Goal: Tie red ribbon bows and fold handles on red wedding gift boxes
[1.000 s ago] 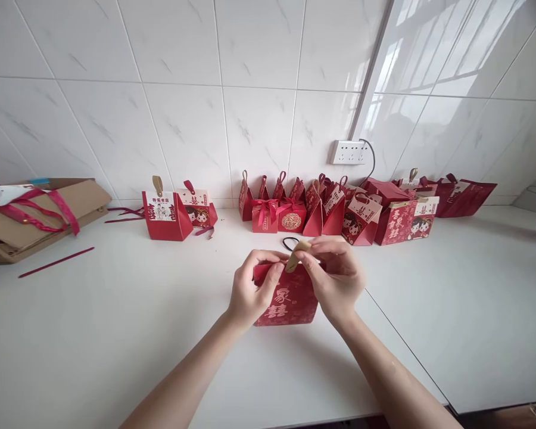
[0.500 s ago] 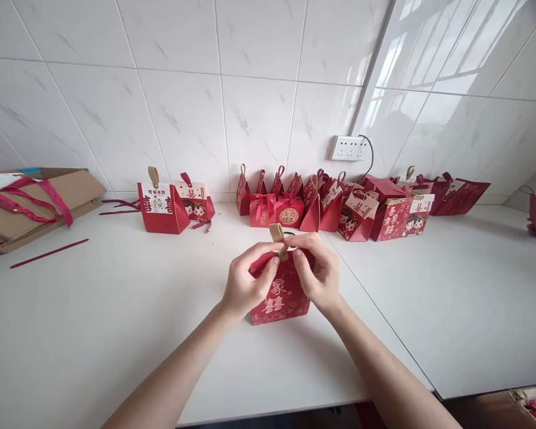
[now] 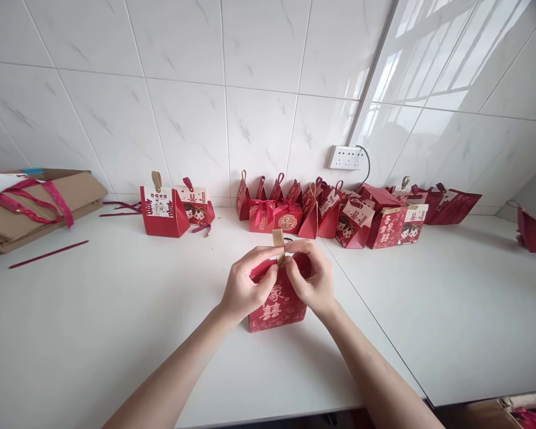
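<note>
A red gift box (image 3: 279,316) printed with pale characters stands on the white table in front of me. From its top rises a gold ribbon loop (image 3: 279,239). My left hand (image 3: 250,280) is at the box's upper left, thumb and fingers pinching the base of the ribbon. On the other side my right hand (image 3: 311,277) pinches the top edge and ribbon base with thumb and forefinger. The fingertips of both hands nearly meet at the ribbon. Part of the box's upper face is hidden behind my hands.
Several red gift boxes (image 3: 288,220) line the wall, with two more at left, one being a red and white box (image 3: 165,214). A cardboard box (image 3: 83,190) with ribbons sits far left, near a loose red ribbon strip (image 3: 49,254). A power socket (image 3: 347,158) is on the tiled wall.
My view has tilted up slightly. Both hands remain at the ribbon; the gold loop looks turned a little and more upright.
</note>
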